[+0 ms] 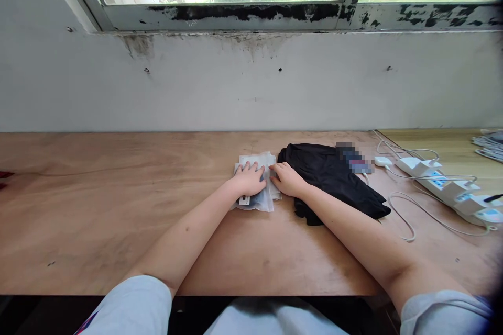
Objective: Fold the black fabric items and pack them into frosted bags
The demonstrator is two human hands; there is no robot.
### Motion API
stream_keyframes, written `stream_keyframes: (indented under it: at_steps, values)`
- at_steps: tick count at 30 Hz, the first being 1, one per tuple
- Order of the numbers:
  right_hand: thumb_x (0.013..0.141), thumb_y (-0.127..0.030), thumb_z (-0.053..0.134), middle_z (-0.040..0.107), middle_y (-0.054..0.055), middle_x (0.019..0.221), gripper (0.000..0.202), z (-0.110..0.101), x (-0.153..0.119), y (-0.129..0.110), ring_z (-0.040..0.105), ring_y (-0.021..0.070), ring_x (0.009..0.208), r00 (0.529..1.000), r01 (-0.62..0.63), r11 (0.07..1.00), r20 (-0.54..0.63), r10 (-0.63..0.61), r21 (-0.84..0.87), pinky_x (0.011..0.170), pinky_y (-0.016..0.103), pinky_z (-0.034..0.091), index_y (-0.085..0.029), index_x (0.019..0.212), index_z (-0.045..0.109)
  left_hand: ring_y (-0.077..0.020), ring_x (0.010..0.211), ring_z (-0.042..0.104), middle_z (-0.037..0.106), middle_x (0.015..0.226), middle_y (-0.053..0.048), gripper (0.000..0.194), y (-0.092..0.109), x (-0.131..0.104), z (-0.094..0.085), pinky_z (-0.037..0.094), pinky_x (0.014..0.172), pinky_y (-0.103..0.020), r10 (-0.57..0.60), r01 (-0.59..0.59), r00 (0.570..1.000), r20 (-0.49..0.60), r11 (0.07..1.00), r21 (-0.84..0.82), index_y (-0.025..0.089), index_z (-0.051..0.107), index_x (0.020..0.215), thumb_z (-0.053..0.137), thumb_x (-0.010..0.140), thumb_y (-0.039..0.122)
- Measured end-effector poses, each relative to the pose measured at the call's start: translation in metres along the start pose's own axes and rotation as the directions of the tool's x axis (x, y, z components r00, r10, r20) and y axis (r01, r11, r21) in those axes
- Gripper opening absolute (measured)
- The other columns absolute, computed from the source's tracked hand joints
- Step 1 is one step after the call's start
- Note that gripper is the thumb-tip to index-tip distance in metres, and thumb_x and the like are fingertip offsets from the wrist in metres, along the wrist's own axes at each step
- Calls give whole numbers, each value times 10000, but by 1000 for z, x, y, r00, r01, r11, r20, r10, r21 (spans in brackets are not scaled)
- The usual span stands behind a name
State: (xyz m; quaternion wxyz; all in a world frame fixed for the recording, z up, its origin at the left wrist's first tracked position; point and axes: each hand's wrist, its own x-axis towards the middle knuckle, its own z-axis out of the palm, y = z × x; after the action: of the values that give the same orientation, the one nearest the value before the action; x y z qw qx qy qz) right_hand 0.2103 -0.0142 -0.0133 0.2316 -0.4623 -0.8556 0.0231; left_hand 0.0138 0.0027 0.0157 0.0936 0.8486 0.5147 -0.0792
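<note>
Where the empty left hand (249,179) spreads, it part-hides a translucent plastic bag (268,202). The right hand (288,179) curls slightly, grip unclear.

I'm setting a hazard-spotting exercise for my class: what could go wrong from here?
The left hand lies flat on the plastic bag; pressing hard might crease it. The right hand reaches the bag's edge while its arm crosses the black cloth, so pulling back could drag the cloth. Loose white cable near the power strip might then snag.
</note>
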Motion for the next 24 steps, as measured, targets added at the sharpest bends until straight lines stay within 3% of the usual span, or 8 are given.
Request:
stream_keyframes:
  at_steps: [5, 11, 14, 18, 24]
  values:
    - [940, -274, 590, 682, 130, 1104, 242, -3, 1, -5, 566, 252, 1012, 999, 29, 997, 42, -26, -67, 973, 352, 414, -139, 1099, 711, -407, 1533, 115, 156, 1676, -117, 694, -5, -3, -3, 115, 1188, -635, -60, 60, 998, 10, 998, 10, 240, 266, 1584, 316, 939, 492]
    - [956, -212, 511, 677, 129, 904, 250, -5, 3, -5, 568, 243, 906, 996, -60, 987, 60, 69, -147, 912, 344, 412, -140, 866, 733, -420, 1521, 160, 219, 1661, -117, 700, 0, -4, 1, 137, 1181, -634, -2, 1, 999, -46, 1000, -23, 246, 325, 1562, 351, 927, 539]
    - [941, -196, 512, 669, 140, 963, 221, -4, 3, -4, 562, 258, 953, 994, -86, 982, 50, 95, -167, 920, 347, 410, -126, 981, 718, -415, 1519, 170, 251, 1655, -100, 697, 3, -3, 6, 125, 1185, -634, 14, -16, 996, -90, 1000, -20, 266, 329, 1560, 369, 920, 542]
    - [924, -180, 507, 634, 164, 1151, 430, 0, 6, -3, 548, 281, 1034, 992, -104, 972, 44, 115, -209, 941, 358, 403, -123, 1341, 590, -385, 1531, 145, 242, 1660, -82, 685, 5, -1, 14, 77, 1210, -606, 55, -56, 985, -162, 998, -6, 255, 317, 1566, 348, 933, 516]
    - [923, -185, 488, 620, 169, 1107, 362, 5, 16, 1, 565, 289, 996, 982, -154, 960, 70, 174, -233, 898, 363, 418, -145, 1240, 657, -394, 1530, 141, 211, 1668, -77, 689, 5, 0, 15, 72, 1203, -633, 57, -59, 988, -142, 998, -11, 247, 294, 1577, 335, 941, 509]
